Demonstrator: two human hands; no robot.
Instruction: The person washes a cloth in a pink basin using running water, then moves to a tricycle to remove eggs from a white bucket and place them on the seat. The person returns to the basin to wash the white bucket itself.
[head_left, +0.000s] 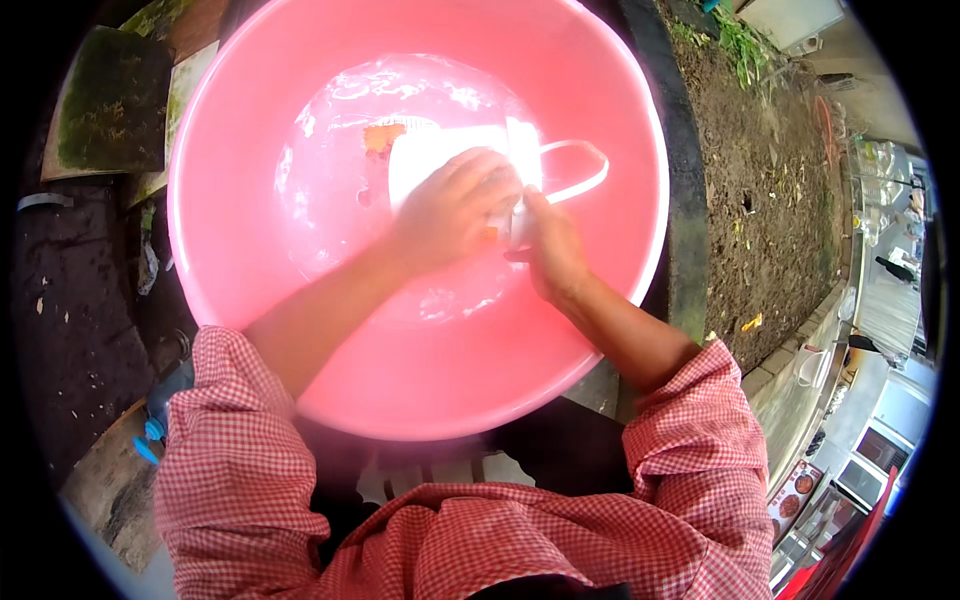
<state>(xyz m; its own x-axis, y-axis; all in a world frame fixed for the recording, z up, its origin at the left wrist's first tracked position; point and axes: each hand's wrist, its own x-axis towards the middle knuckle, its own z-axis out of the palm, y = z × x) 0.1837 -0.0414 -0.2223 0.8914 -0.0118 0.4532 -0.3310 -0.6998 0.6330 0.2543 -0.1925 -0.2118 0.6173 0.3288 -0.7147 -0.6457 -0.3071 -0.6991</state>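
Note:
A large pink plastic basin (450, 382) with water in its bottom lies before me. In it a white plastic container with a looped handle (431, 150) rests on its side, washed out by glare. My right hand (553, 244) grips the container's rim on the handle side, thumb on top. Blurred, my left hand (457, 202) presses against the container's wall with bent fingers. Whether a cloth or other thing is under that palm is hidden. An orange patch (382, 138) shows beside the container, at or under the water; I cannot tell what it is.
Bare soil (765, 225) stretches along the right, past a dark concrete edge (686, 225). Mossy slabs (112, 105) lean at the upper left. A clear plastic bottle with blue parts (161, 409) is by my left sleeve. Shelves and a counter (889, 292) stand at far right.

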